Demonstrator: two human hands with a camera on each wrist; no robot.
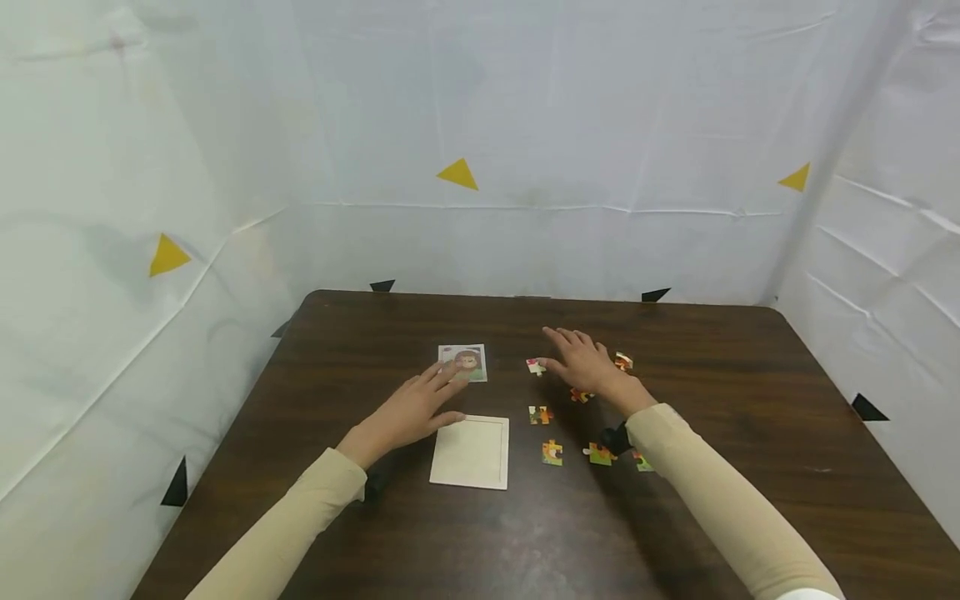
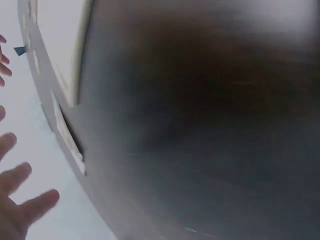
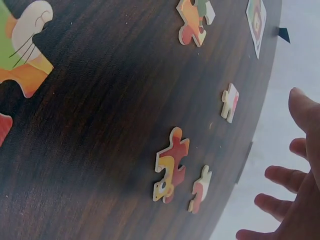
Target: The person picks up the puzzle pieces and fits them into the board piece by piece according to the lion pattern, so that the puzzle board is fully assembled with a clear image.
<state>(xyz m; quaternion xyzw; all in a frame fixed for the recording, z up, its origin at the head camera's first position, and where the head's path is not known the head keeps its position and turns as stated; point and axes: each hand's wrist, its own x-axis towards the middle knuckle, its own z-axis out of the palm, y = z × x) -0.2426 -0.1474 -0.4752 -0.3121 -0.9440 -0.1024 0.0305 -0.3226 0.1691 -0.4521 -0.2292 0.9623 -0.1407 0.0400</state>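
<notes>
My left hand (image 1: 408,410) hovers with fingers spread over the gap between a picture card (image 1: 471,358) and a pale square puzzle tray (image 1: 469,457). Its fingertips overlap the card's lower edge in the head view, and the thumb overlaps the tray's top corner. Further right, my right hand (image 1: 588,367) is held above the table, fingers extended and nothing in them. Around it lie loose jigsaw pieces: a white and pink one (image 3: 230,103), a red and yellow one (image 3: 172,167) and a red and white one (image 3: 201,190). Nearer me are an orange-and-white piece (image 1: 540,415) and a yellow one (image 1: 552,452).
A green-and-orange piece (image 1: 600,455) and another piece (image 1: 643,463) lie under my right forearm. The dark wooden table (image 1: 750,400) has white sheeting (image 1: 570,108) behind it and on both sides, marked with yellow and black triangles.
</notes>
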